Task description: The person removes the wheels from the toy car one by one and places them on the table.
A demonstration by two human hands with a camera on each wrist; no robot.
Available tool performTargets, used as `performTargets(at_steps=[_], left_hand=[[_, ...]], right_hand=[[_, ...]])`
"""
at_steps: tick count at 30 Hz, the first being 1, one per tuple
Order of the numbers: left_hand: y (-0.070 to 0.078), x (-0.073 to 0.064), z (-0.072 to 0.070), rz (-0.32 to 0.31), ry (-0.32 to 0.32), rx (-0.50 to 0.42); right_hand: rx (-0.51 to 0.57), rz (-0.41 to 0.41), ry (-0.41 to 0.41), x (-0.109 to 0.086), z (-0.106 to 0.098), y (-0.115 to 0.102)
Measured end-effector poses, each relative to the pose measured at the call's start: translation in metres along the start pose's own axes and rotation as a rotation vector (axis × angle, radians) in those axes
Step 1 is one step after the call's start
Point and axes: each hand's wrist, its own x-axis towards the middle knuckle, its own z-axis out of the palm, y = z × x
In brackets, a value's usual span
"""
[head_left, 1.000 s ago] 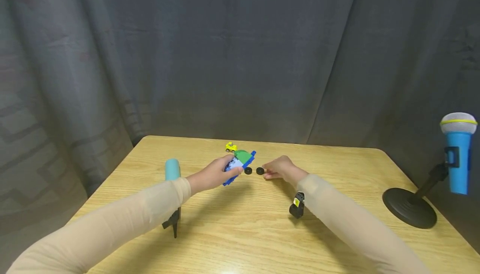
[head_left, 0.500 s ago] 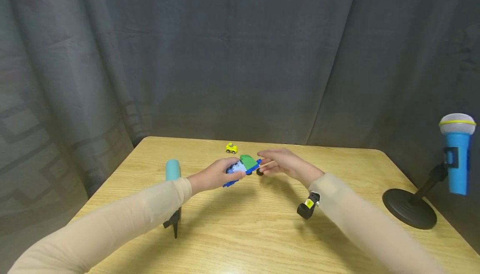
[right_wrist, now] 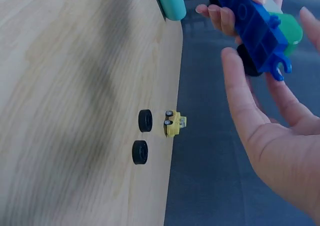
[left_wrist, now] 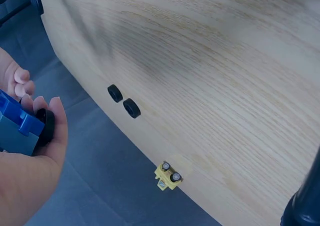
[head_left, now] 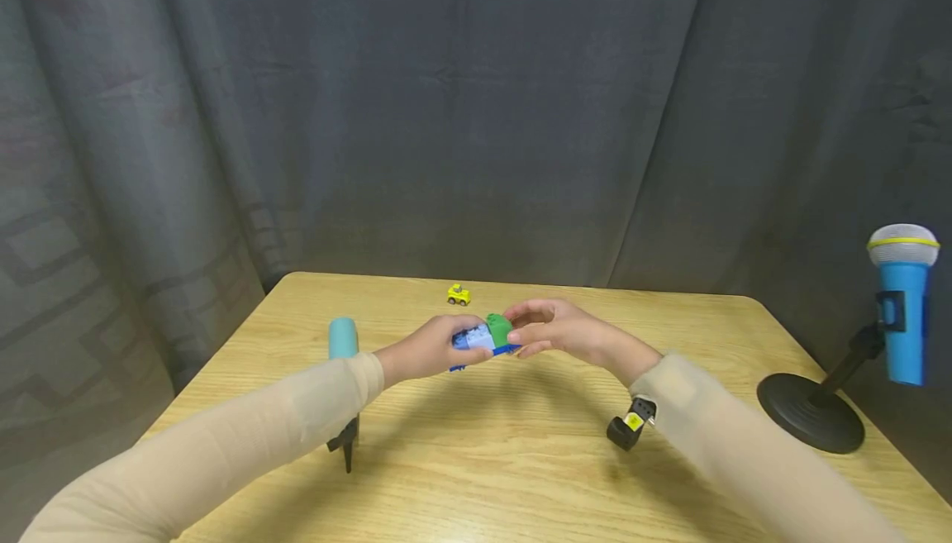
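My left hand (head_left: 431,350) grips a toy vehicle (head_left: 479,336) around its body, above the table. The vehicle has a blue chassis, a pale blue middle and a green block (right_wrist: 289,33) toward its hooked end. A black wheel (right_wrist: 248,60) sits on the chassis near that hook, and the left wrist view shows another black wheel (left_wrist: 46,127) beside my left fingers. My right hand (head_left: 568,332) surrounds the green end with spread fingers, one fingertip (right_wrist: 230,53) at the wheel there. Two loose black wheels (left_wrist: 115,93) (left_wrist: 132,108) lie on the table, hidden in the head view.
A small yellow toy car (head_left: 459,294) stands near the table's far edge. To the left is a teal cylinder (head_left: 343,338) on a black stand. At the right, a blue toy microphone (head_left: 903,303) rises from a round black base (head_left: 811,412). Dark curtains (head_left: 446,113) hang behind.
My right hand has moved from beside the loose wheels up to the vehicle's green end, its fingers spreading. My left hand has turned the vehicle and shifted it slightly right.
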Motion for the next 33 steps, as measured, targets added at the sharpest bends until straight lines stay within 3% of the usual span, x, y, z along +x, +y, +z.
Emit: performTargets(at_steps=[12,21,23,29,33], left_hand=[[0.003,0.003,0.001,-0.019,-0.024,0.024],[0.003,0.004,0.001,-0.137,0.059,-0.074],[0.004,0.004,0.0,-0.18,0.089,-0.15],[0.02,-0.003,0.006,-0.392,0.212,-0.587],[0.029,-0.01,0.018,-0.428,0.216,-0.725]], right_hand=[[-0.05,-0.026,0.043,-0.001,0.005,0.008],[-0.06,-0.029,0.162,-0.003,0.007,0.008],[-0.057,-0.029,0.183,-0.004,0.006,0.008],[0.006,-0.04,0.251,-0.007,0.0,0.005],[0.054,-0.062,0.312,-0.007,-0.004,0.005]])
